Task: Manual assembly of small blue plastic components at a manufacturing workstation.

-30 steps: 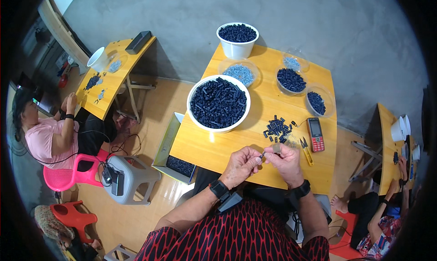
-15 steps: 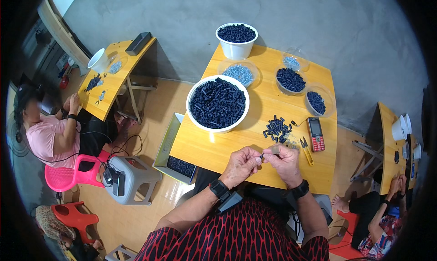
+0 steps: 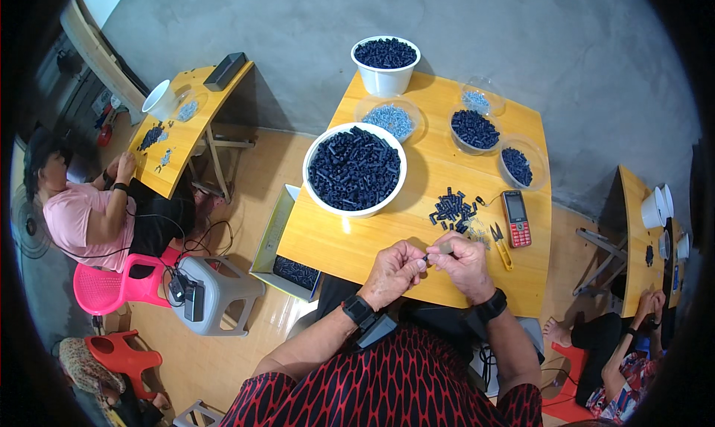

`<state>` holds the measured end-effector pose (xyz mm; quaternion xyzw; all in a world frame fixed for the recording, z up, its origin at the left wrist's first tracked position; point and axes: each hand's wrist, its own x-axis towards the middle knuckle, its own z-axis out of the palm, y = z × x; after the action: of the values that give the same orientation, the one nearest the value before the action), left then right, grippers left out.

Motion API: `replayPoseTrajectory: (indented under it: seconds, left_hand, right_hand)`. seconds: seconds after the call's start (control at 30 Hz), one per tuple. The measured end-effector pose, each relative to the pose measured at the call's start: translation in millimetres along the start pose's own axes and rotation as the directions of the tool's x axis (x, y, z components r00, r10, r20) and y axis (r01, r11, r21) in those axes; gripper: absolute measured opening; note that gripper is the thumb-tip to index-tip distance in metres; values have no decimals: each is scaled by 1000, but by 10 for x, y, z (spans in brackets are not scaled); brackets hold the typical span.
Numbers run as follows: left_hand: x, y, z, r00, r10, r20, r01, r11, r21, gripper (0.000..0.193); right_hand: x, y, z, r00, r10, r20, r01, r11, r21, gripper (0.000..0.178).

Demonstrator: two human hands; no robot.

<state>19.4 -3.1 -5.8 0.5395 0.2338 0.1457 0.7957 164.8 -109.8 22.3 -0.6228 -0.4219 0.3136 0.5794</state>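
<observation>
Grip: left hand (image 3: 395,270) and right hand (image 3: 463,269) close together, fingertips pinched narrow on a small dark piece (image 3: 426,259), over the near edge of a yellow table (image 3: 335,241). White tubs (image 3: 386,83), clear bowls (image 3: 541,175), loose dark pile (image 3: 451,208), snips (image 3: 502,248), phone (image 3: 516,218) on top. Grey wall (image 3: 521,32) behind; glossy tan floor (image 3: 279,319). Side tables (image 3: 182,147) flank; co-worker (image 3: 89,218) seated at left.

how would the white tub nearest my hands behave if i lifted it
The white tub is probably fairly heavy, being filled nearly to its rim with black pieces. These look loose, so some might spill if it tilts.
</observation>
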Motion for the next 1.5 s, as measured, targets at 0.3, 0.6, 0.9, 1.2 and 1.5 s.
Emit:
replayPoseTrajectory:
  seconds: [0.3,0.6,0.9,1.2,1.5]
  left_hand:
    - [-24,-5,13,1000,23,8,-23,1000,9,9]
    - [43,-54,-35,1000,0,19,2,993,-116,11]
    - [6,46,49,1000,-27,4,27,998,-50,8]
    - [-12,66,86,998,-67,-14,68,977,202,11]
    - [-6,48,102,1000,-16,-24,21,972,232,10]
  right_hand:
    - [-59,58,-33,992,-89,86,95,994,-62,1]
    - [-153,-163,39,994,-111,14,112,980,-163,19]
    - [-186,-107,82,944,-318,82,308,772,-556,21]
    - [-270,-62,114,940,-330,89,311,718,-623,16]
    - [-258,34,153,929,-359,90,330,692,-642,16]
